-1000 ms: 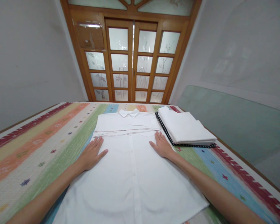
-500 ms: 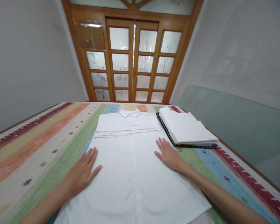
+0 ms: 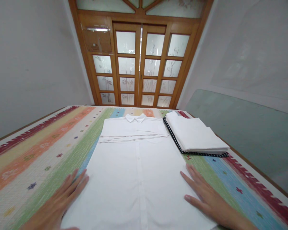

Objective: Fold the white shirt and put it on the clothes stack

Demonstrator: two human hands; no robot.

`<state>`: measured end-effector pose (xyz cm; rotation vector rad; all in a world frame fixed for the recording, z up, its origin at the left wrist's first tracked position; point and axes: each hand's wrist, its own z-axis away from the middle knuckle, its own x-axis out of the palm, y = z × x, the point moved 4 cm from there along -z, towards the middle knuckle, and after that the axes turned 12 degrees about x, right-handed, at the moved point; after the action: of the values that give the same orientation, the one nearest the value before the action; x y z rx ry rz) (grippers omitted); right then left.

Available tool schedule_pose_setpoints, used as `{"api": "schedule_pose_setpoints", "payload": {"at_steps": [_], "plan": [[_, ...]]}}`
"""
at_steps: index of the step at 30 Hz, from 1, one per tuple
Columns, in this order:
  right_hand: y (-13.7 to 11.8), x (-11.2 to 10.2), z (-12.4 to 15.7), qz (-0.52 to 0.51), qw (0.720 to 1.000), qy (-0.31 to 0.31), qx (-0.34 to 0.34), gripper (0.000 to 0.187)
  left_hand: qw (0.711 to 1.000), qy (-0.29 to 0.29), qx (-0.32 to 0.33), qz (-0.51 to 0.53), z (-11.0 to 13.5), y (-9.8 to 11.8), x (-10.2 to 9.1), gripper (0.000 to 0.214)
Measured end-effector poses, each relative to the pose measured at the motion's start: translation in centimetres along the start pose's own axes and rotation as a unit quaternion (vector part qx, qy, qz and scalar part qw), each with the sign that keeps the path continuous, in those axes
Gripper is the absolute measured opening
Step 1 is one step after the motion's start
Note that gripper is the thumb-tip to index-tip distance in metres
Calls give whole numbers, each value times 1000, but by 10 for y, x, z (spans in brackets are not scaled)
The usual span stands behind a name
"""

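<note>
A white button-up shirt (image 3: 136,166) lies flat on a striped, many-coloured cloth (image 3: 38,150), collar at the far end and sleeves folded across the chest. My left hand (image 3: 60,204) rests flat and open at the shirt's lower left edge, fingers spread. My right hand (image 3: 206,196) lies flat and open at the shirt's lower right edge, thumb on the fabric. Neither hand holds anything.
A stack of folded white garments (image 3: 194,134), with a dark striped one at the bottom, sits at the far right of the table. Behind the table stands a wooden door with frosted glass panes (image 3: 140,67). White walls rise on both sides.
Both hands have slid down the shirt towards me, from near the folded sleeves to the lower edges, and have spread outward to the sides.
</note>
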<state>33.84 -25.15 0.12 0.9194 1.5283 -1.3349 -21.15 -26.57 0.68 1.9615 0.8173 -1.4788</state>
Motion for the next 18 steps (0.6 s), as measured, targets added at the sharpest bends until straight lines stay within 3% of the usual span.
{"api": "schedule_pose_setpoints", "payload": {"at_steps": [3, 6, 8, 12, 14, 18], "plan": [[18, 0, 2, -77, 989, 45, 122, 70, 988, 67, -133, -28, 2, -14, 0, 87], [17, -7, -1, -212, 965, 37, 147, 65, 973, 77, -210, 48, -9, -13, -1, 65], [12, -14, -5, -311, 934, 12, 177, 64, 953, 94, -256, 130, -20, -10, -4, 58], [-1, -23, -15, -432, 863, -25, 260, 61, 859, 170, -341, 342, -40, -15, -11, 65], [-6, -24, -20, -467, 841, -56, 267, 60, 813, 177, -374, 409, -46, -16, -13, 71], [-8, -26, -26, -439, 863, -128, 216, 52, 797, 138, -408, 424, -53, -2, -22, 82]]}}
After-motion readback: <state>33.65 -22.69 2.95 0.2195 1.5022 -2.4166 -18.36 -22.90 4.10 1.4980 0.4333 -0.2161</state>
